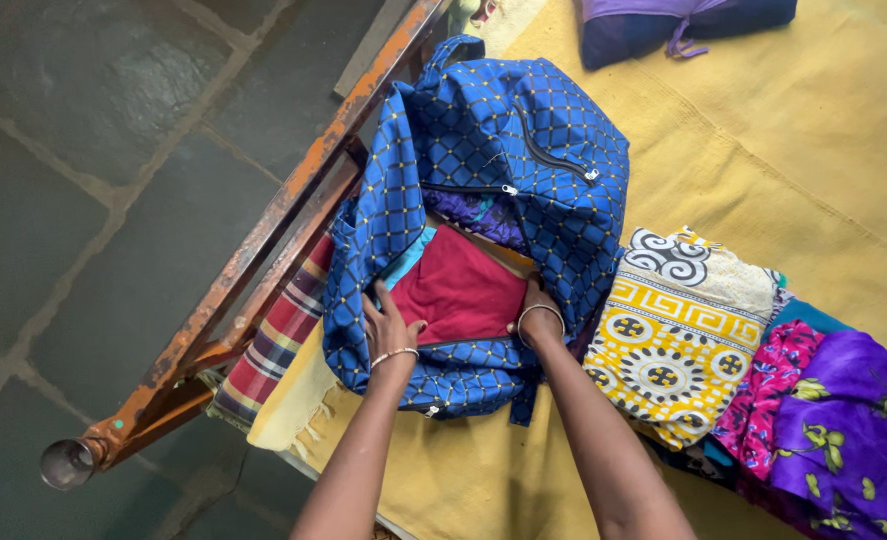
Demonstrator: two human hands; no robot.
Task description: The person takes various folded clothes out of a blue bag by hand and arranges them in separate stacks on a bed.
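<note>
While both hands reach into an open blue bag (484,150) with a yellow diamond pattern, the left hand (389,325) rests flat, fingers spread, on a folded red cloth (461,292) inside it. The right hand (537,310) is tucked down between that cloth and the bag's side wall; whether its fingers are curled or open cannot be told. Each wrist carries one thin bangle. The bag sits on a bed covered by a yellow sheet (764,130), close to the bed's left edge, where a rusty orange metal rail (264,250) runs along a grey stone floor (84,150). Just right of the bag lies one folded yellow-and-white patterned cloth (679,335), then a pink floral one (772,385) and a purple one (849,430). Bare sheet stretches beyond them.
</note>
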